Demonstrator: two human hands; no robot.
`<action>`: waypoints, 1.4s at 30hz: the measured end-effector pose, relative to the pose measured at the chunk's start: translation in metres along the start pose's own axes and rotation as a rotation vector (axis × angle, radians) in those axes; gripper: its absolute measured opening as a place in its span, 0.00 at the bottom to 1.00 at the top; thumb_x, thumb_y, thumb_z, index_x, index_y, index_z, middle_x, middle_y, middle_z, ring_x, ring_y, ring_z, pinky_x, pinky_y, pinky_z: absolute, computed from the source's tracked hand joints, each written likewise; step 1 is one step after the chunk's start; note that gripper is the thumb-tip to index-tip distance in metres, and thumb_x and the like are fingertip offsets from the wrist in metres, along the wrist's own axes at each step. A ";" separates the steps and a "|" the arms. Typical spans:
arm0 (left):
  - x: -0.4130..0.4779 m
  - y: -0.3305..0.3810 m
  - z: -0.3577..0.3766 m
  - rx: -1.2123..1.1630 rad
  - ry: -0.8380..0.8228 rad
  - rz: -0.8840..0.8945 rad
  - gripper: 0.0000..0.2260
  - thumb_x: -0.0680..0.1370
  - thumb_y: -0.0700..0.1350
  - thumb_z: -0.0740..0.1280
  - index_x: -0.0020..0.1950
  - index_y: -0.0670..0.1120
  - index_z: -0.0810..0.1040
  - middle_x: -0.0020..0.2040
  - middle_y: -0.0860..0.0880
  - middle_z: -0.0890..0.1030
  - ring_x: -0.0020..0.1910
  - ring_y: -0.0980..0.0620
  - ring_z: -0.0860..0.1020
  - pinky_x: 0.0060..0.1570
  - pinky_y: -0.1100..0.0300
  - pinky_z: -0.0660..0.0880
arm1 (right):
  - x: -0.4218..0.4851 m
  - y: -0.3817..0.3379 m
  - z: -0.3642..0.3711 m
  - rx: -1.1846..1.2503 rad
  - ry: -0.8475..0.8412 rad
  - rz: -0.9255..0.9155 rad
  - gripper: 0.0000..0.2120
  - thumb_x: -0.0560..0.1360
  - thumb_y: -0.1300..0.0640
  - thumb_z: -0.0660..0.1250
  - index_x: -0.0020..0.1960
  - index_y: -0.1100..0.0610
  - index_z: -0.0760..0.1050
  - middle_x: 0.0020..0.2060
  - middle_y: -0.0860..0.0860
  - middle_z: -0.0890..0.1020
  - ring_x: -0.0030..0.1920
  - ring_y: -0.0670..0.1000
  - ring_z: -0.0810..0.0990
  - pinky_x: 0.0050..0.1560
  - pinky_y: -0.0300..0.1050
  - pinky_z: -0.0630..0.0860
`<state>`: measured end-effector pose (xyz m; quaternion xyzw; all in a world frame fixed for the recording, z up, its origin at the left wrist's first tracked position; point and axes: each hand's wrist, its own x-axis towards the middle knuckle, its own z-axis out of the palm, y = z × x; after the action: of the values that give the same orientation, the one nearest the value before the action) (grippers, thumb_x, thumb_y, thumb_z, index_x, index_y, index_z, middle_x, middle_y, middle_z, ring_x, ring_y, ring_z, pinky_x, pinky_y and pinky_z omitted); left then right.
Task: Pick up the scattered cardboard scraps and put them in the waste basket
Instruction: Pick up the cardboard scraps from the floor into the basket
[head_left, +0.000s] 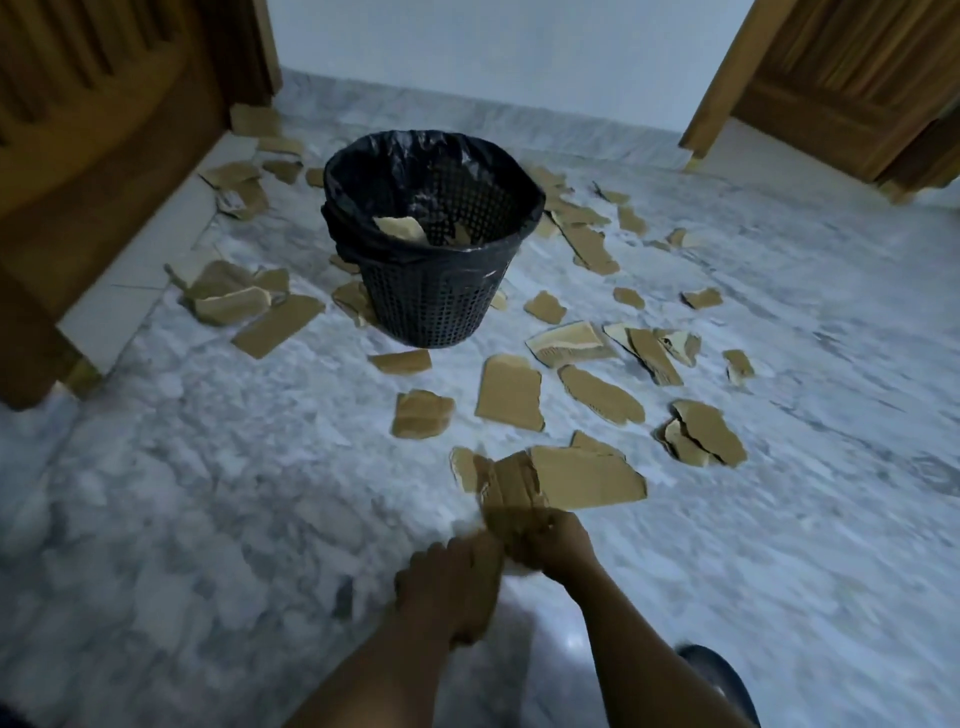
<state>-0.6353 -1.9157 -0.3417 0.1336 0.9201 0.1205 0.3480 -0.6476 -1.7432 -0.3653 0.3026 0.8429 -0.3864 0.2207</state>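
The floor is grey-white marble with cloudy veining, and a band of the same stone runs along the foot of a plain white wall behind the waste basket. Left of the basket stands a slatted wooden panel. To the right of it, well apart, is a wooden door.

The basket is black plastic mesh, round, and narrower at the base. It stands upright on the floor with a black liner folded over its rim. A few pale brown pieces lie inside.

Torn cardboard scraps ring the basket on every side. They are flat, ragged-edged and tan, some overlapping in small heaps. The densest spread lies to the right of the basket and on its near side, and a couple touch its base on the left.

Nearer than the basket, both hands meet at a bundle of scraps. The right hand is clamped round the bundle's lower end. The left hand touches the same end, but motion blur hides whether its fingers close on it. A large flat piece sits just beside the bundle.
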 end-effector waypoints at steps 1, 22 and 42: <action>0.002 0.003 0.009 0.010 0.044 0.052 0.21 0.78 0.48 0.59 0.71 0.49 0.62 0.62 0.42 0.74 0.59 0.38 0.76 0.52 0.46 0.73 | -0.001 -0.003 -0.010 0.032 0.004 -0.052 0.08 0.65 0.48 0.71 0.40 0.52 0.80 0.38 0.53 0.85 0.44 0.59 0.84 0.47 0.58 0.82; 0.128 0.016 -0.077 0.349 0.328 0.097 0.24 0.80 0.60 0.58 0.69 0.46 0.66 0.67 0.44 0.71 0.68 0.42 0.68 0.66 0.45 0.63 | 0.073 0.005 -0.089 -0.626 0.194 -0.107 0.40 0.63 0.38 0.75 0.66 0.53 0.61 0.59 0.51 0.71 0.61 0.57 0.71 0.59 0.60 0.65; 0.125 0.016 -0.066 0.115 0.113 0.048 0.26 0.74 0.49 0.74 0.67 0.47 0.67 0.64 0.44 0.74 0.63 0.41 0.72 0.56 0.48 0.73 | 0.058 0.007 -0.081 -0.370 0.012 0.027 0.38 0.63 0.45 0.71 0.67 0.59 0.64 0.61 0.57 0.70 0.61 0.60 0.73 0.62 0.59 0.74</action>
<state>-0.7673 -1.8679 -0.3640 0.1685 0.9402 0.0834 0.2841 -0.6953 -1.6566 -0.3553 0.2703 0.8968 -0.2198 0.2726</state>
